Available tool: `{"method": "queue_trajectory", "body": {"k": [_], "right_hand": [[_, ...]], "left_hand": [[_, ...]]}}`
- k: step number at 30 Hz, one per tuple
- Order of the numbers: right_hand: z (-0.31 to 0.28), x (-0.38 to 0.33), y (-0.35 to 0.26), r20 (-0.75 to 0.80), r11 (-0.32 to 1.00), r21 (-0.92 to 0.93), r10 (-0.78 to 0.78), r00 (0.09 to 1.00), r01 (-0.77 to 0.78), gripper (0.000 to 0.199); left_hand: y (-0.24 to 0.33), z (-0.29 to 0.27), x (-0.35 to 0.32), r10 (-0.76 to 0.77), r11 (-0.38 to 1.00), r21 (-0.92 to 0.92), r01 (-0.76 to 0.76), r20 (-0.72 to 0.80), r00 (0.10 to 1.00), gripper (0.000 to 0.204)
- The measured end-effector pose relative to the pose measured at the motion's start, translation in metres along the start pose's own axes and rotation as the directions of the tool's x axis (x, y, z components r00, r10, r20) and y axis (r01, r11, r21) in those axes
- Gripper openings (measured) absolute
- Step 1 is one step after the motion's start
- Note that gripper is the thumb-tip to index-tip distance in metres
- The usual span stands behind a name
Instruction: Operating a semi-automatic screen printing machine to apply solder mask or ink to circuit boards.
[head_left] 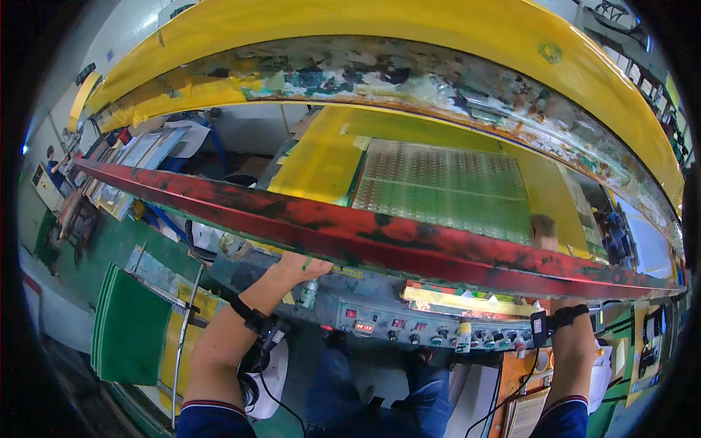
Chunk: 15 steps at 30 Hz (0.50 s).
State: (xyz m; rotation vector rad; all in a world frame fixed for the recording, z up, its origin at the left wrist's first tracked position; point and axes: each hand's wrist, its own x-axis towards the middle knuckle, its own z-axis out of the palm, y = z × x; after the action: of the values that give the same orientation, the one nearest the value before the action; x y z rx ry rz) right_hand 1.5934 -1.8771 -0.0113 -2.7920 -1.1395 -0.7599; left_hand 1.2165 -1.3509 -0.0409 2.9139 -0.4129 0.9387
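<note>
A long red metal bar (328, 230), smeared with dark ink, crosses in front of me. My left hand (301, 266) is at the bar's lower edge, left of the middle; its fingers are hidden by the bar. My right hand (544, 228) reaches behind the bar at the right, and only a blurred part shows above its upper edge. Beyond the bar, near my right hand, a clear sheet with rows of small patterns (445, 182) lies on a yellow-green surface (310, 160). What either hand holds, if anything, cannot be seen.
An ink-stained beam (409, 84) under a yellow cover (350, 18) arches overhead. Below the bar runs a control panel (380, 321) with knobs, lit displays and small bottles. Green boards (128, 328) stand at the left. A rack of sheets (139, 160) is further back.
</note>
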Motion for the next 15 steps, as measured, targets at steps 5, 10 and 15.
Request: {"method": "queue_trajectory", "body": {"k": [5, 10, 15], "right_hand": [[-0.046, -0.032, -0.010, -0.111, 0.998, -0.016, 0.062, 0.992, -0.064, 0.025], [-0.072, -0.022, -0.054, 0.183, 0.708, 0.501, 0.475, 0.861, -0.498, 0.023], [-0.053, -0.027, -0.022, -0.073, 0.936, 0.238, 0.282, 0.957, -0.258, 0.028]], "left_hand": [[0.028, -0.023, 0.031, -0.020, 0.985, -0.169, 0.017, -0.017, 1.000, 0.036], [0.034, -0.034, 0.027, -0.160, 0.970, -0.185, 0.159, 0.008, 0.987, 0.030], [0.041, -0.030, 0.039, -0.142, 0.966, -0.220, 0.140, 0.008, 0.990, 0.031]]}}
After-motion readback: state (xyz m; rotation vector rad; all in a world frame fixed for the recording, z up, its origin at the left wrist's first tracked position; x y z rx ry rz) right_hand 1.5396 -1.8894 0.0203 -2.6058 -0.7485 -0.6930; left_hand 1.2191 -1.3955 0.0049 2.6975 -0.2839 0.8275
